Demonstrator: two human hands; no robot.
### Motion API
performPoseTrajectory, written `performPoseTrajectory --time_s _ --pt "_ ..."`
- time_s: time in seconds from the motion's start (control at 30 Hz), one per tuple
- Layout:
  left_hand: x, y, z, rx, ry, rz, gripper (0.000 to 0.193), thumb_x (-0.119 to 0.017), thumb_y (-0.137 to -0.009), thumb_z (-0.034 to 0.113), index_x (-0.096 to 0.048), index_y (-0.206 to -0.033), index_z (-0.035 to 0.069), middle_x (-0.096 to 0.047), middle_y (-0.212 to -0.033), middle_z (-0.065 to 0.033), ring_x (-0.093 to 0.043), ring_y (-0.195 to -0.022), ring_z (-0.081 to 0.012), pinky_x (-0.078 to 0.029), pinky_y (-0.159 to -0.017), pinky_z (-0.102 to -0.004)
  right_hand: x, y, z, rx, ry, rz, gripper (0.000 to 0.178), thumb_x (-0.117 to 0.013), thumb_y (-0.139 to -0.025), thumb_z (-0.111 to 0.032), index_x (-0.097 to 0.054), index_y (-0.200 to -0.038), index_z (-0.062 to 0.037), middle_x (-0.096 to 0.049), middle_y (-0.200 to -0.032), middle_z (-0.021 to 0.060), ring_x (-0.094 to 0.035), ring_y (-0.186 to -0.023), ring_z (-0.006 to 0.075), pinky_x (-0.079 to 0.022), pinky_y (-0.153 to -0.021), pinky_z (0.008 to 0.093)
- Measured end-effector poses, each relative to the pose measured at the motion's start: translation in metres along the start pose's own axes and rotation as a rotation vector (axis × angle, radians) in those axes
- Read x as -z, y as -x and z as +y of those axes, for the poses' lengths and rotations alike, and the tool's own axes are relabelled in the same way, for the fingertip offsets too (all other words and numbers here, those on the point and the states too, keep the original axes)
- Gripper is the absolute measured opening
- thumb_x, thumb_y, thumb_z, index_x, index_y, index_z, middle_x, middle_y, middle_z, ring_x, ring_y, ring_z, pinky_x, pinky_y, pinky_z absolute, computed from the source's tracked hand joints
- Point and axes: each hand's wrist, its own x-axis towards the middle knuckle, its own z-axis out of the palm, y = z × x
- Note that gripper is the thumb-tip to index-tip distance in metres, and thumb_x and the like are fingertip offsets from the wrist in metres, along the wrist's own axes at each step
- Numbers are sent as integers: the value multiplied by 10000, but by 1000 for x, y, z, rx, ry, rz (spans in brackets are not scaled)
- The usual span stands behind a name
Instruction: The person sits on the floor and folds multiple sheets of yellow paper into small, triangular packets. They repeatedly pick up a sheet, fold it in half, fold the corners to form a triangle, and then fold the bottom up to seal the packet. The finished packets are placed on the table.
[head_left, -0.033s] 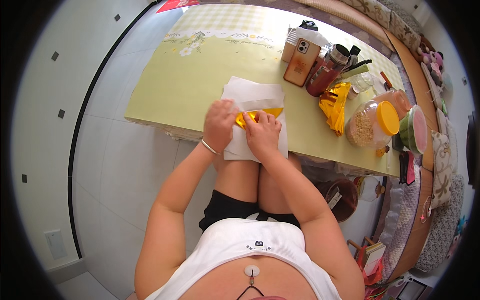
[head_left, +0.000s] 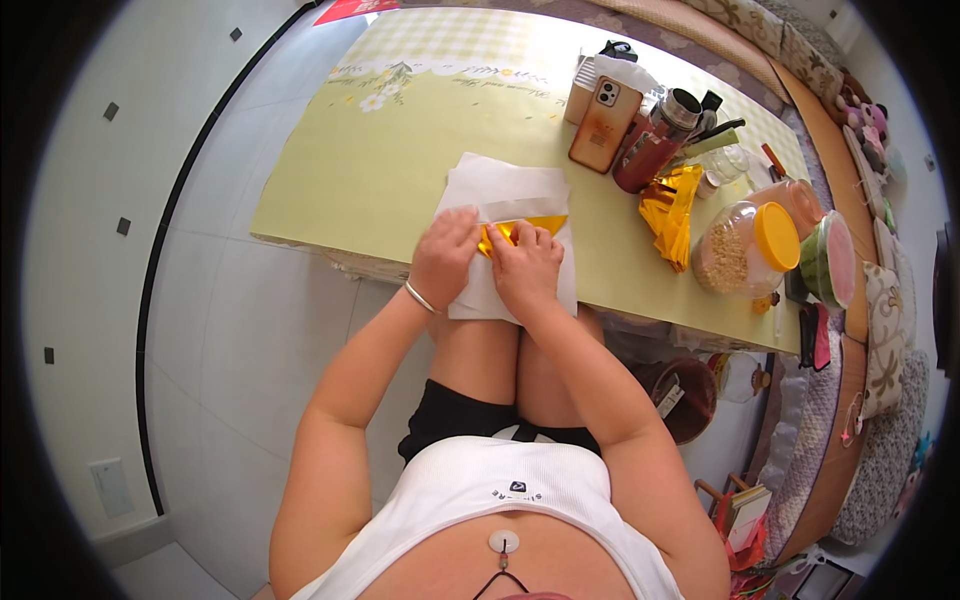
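Head view, gold sheet [head_left: 545,227]: lies on the white paper [head_left: 510,183], at the near edge of the desk [head_left: 350,170], left of that edge's middle.
White paper: lies under both hands, its lower end at the desk's near edge.
Work done: the gold sheet is set across the white paper; a narrow pale band [head_left: 505,209] runs along its far side.
Work left: judged partway; the gold surface is exposed and uneven beside the fingers, and no finished piece shows under the hands.
Gold sheet, appearance: shiny, thin, flatter toward the right end, creased toward the left; its middle is partly covered by fingers.
Left hand [head_left: 446,250]: blurred, over the white paper's left side; grasp cannot be told.
Right hand [head_left: 527,265]: fingers bent, tips down on the gold sheet; pressing or pinching cannot be told.
Gold bundle [head_left: 672,215]: crumpled, toward the desk's right end, beside a yellow-lidded jar [head_left: 775,237].
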Motion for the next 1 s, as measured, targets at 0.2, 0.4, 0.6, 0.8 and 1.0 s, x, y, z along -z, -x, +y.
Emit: performPoseTrajectory --time_s 0.2,0.4,0.6,0.8,1.0 --pt "3 30 14 25 -71 -274 495 -557 -867 69 -630 -1354 125 -540 -1450 -216 -529 -1345 -338 -356 -1135 -548 -1 3 5 35 -20 16 360 -702 -872 -217 -715 -1233 -227 -555 -1090 39 -509 -1053 260 -367 -930 459" --pt "24 13 11 -71 -195 -425 431 -623 -863 129 -672 -1288 185 -611 -1370 -175 -559 -1301 -312 -334 -1115 -591 9 0 10 37 -115 -39 415 -672 -872 -171 -668 -1287 -169 -596 -1125 66 -545 -1081 284 -418 -922 458" --pt "3 -29 6 199 -46 -423 234 -801 -768 236 -743 -978 152 -708 -1047 -36 -586 -1143 -294 -372 -1061 -510 17 -36 61 -88 -203 -150 506 -595 -891 -58 -569 -1391 -126 -595 -1199 122 -578 -1141 325 -524 -891 408" --pt "-28 -45 -15 316 -32 -267 342 -877 -645 225 -736 -938 116 -679 -971 -78 -561 -1119 -314 -355 -1067 -479 13 -78 71 243 15 -255 576 -629 -765 -2 -614 -1334 -83 -623 -1169 87 -544 -1190 302 -282 -1161 503" --pt "-2 -59 -4 112 47 -544 442 -763 -750 146 -670 -1167 32 -695 -1067 -124 -574 -1145 -344 -438 -1036 -432 33 -86 73 413 45 -469 535 -653 -793 -54 -612 -1325 -88 -636 -1139 50 -554 -1194 272 -239 -1210 486"
